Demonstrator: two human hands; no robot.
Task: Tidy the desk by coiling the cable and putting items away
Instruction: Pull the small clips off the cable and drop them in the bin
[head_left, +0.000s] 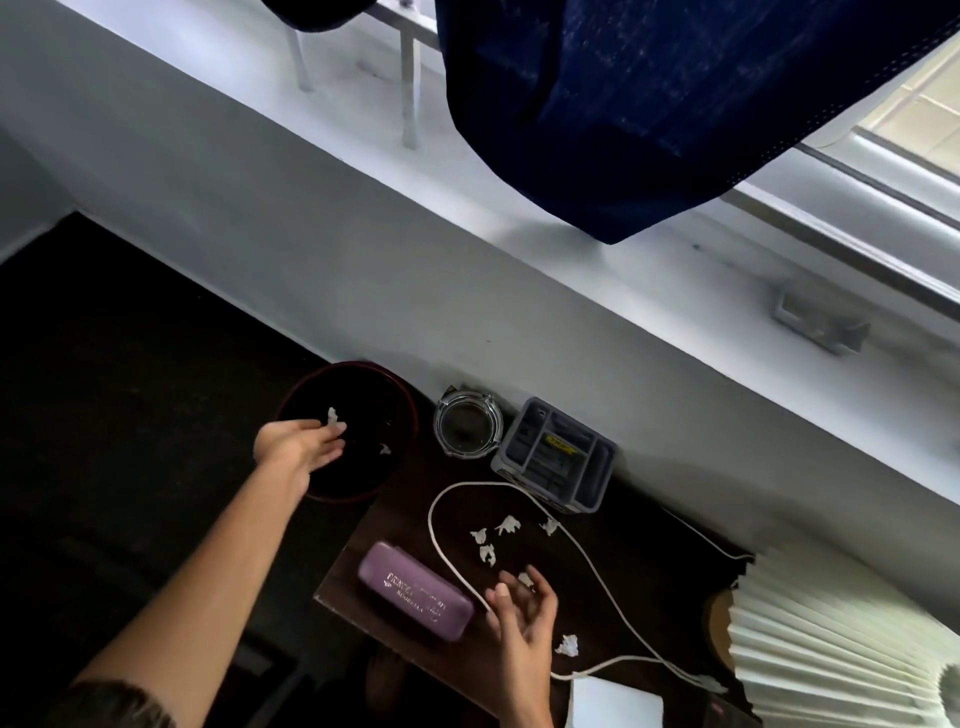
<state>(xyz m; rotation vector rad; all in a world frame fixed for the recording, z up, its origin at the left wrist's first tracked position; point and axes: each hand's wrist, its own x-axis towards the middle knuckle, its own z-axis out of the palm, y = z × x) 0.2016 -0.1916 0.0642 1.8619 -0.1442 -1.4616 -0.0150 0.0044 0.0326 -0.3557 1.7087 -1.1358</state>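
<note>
My left hand (301, 446) reaches over a dark round bin (400, 410) left of the desk, a crumpled white paper scrap (332, 415) at its fingertips. Another scrap (384, 449) lies inside the bin. My right hand (519, 610) hovers over the dark desk (395, 525) with fingers curled around a small paper scrap (525, 579). A white cable (439, 540) loops loosely across the desk past a purple case (413, 592). Several more scraps (508, 526) lie inside the loop, and one (567, 646) sits near my right wrist.
A glass ashtray (467, 423) and a grey organiser tray (556, 454) stand at the desk's back edge by the white wall. A pleated lampshade (831, 634) fills the right corner, a white block (615, 701) sits at the front. A blue curtain (649, 104) hangs above.
</note>
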